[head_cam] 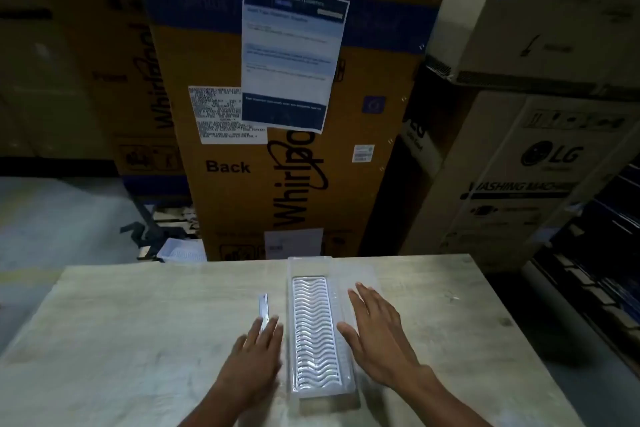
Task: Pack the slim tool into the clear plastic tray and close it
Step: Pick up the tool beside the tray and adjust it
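Lying just ahead of our left hand (258, 354), fingers flat and loosely spread, near end under fingertips: slim tool (264, 309), long axis fore-aft. Clear plastic tray (341, 302) immediately right. Right hand (375, 329) splayed flat on tray's far side.

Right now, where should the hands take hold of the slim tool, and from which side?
Probably grip the slim tool across its narrow width near the middle, coming from above with the left hand, whose fingertips already reach its near end. It lies flat on the table, left of the clear tray.
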Action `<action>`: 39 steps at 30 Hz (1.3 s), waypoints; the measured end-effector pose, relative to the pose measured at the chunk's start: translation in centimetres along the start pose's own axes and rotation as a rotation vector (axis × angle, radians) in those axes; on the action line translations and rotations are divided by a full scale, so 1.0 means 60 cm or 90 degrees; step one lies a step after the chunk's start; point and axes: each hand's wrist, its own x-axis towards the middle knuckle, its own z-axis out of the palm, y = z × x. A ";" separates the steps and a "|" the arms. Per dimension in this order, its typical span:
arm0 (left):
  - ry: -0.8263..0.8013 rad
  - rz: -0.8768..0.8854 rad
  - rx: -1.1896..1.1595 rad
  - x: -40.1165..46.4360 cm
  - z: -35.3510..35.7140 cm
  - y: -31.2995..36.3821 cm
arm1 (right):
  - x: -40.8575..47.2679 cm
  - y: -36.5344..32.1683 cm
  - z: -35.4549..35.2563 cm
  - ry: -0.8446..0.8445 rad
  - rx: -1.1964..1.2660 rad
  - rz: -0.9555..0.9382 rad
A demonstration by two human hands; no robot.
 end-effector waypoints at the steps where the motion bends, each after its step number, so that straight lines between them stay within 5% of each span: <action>1: -0.009 -0.010 -0.046 0.008 0.020 -0.008 | -0.001 0.001 0.000 -0.009 0.017 0.007; 8: -0.008 0.010 -0.042 -0.011 0.058 -0.024 | 0.004 0.009 0.013 -0.038 0.030 0.032; 11: 0.112 0.037 0.037 -0.006 0.051 -0.026 | 0.005 0.005 0.012 -0.064 0.070 0.041; 18: 0.043 -0.279 -0.123 -0.004 0.023 0.014 | 0.006 0.010 0.010 -0.068 0.088 0.045; 23: 0.086 -0.377 -0.192 0.014 0.040 0.015 | 0.005 0.023 0.001 -0.064 0.101 0.044; 34: 0.113 -0.422 -0.406 0.004 0.019 0.013 | -0.009 0.016 -0.017 -0.097 0.127 0.046; 39: 0.244 -0.360 -0.612 -0.001 -0.054 0.028 | -0.013 0.014 -0.018 -0.093 0.189 0.034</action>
